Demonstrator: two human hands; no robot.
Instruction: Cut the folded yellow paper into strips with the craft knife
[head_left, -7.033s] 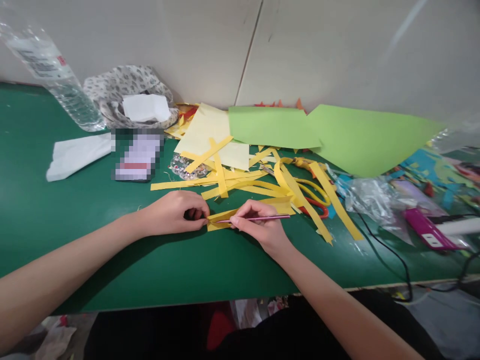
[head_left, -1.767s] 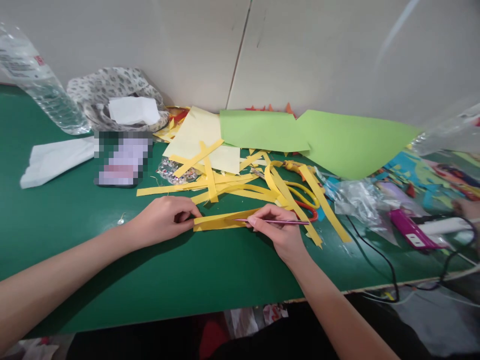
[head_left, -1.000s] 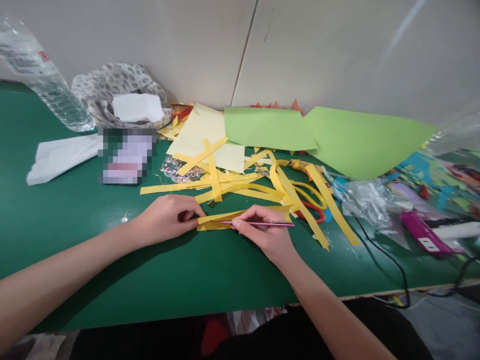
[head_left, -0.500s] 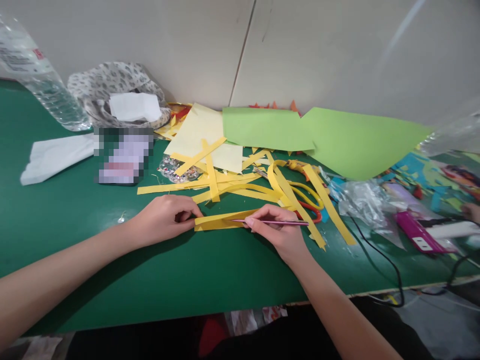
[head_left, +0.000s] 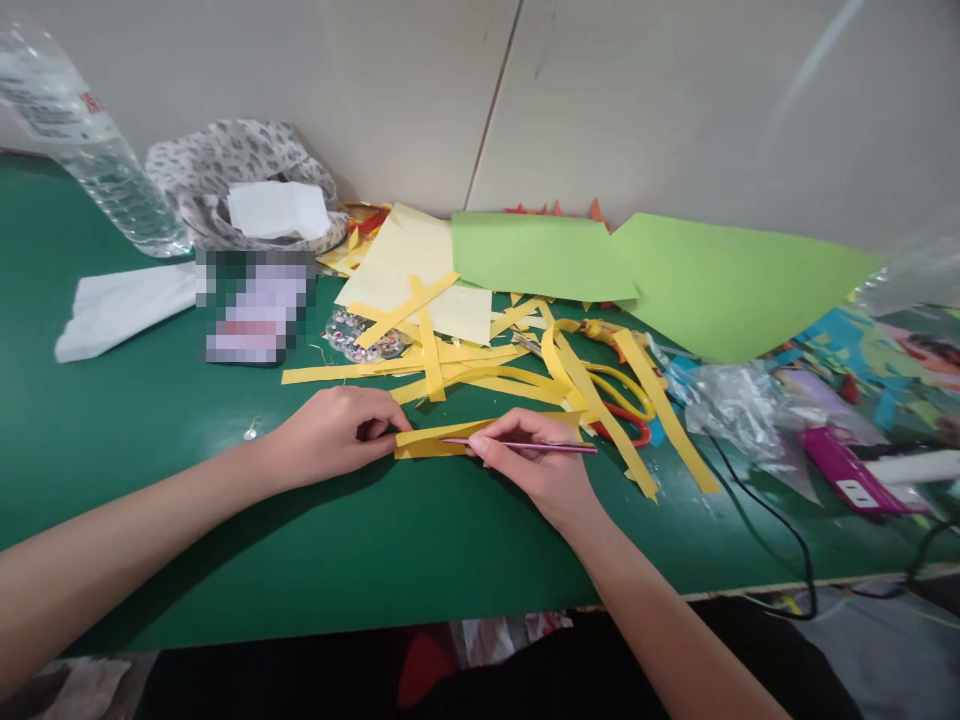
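Note:
A folded yellow paper strip (head_left: pixel 431 441) lies on the green table in front of me. My left hand (head_left: pixel 337 432) pinches its left end between thumb and finger. Held like a pencil in my right hand (head_left: pixel 536 455) is a slim, shiny purple pen-like tool (head_left: pixel 559 448); its exact kind is unclear. The tool's pointed end lies along the strip's fold, pointing left. Part of the strip is hidden behind my right fingers. Just beyond my hands, several loose yellow paper strips (head_left: pixel 330 375) lie in a heap, with red-and-yellow-handled scissors (head_left: pixel 634 428) partly beneath them.
Green paper sheets (head_left: pixel 690 285) and a cream sheet (head_left: pixel 390 250) lie by the wall. At left are a water bottle (head_left: pixel 112 170), a spotted cloth bag (head_left: pixel 240 150), white tissue (head_left: pixel 127 305) and a blurred-out phone (head_left: pixel 259 310). Clear plastic (head_left: pixel 739 405) and a magenta device (head_left: pixel 847 470) lie right.
My right hand and the purple tool have slid left along the strip, closer to my left hand. My left hand keeps its pinch on the end. The whole view has shifted slightly.

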